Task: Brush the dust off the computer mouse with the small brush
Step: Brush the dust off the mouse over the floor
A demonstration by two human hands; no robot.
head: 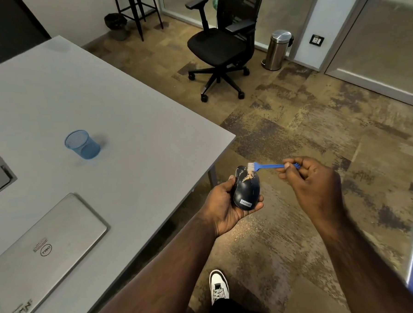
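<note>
My left hand (223,207) cradles a dark blue computer mouse (245,190) off the table's edge, over the carpet. A streak of tan dust lies on the mouse's upper half. My right hand (309,179) pinches the handle of a small blue brush (270,166) between thumb and fingers. The brush's white bristles rest on the far end of the mouse, next to the dust.
A grey table (128,141) stands at left with a closed silver laptop (45,251) and a blue mesh cup (81,145). A black office chair (221,45) and a steel bin (279,49) stand farther off. My shoe (218,286) is on the carpet below.
</note>
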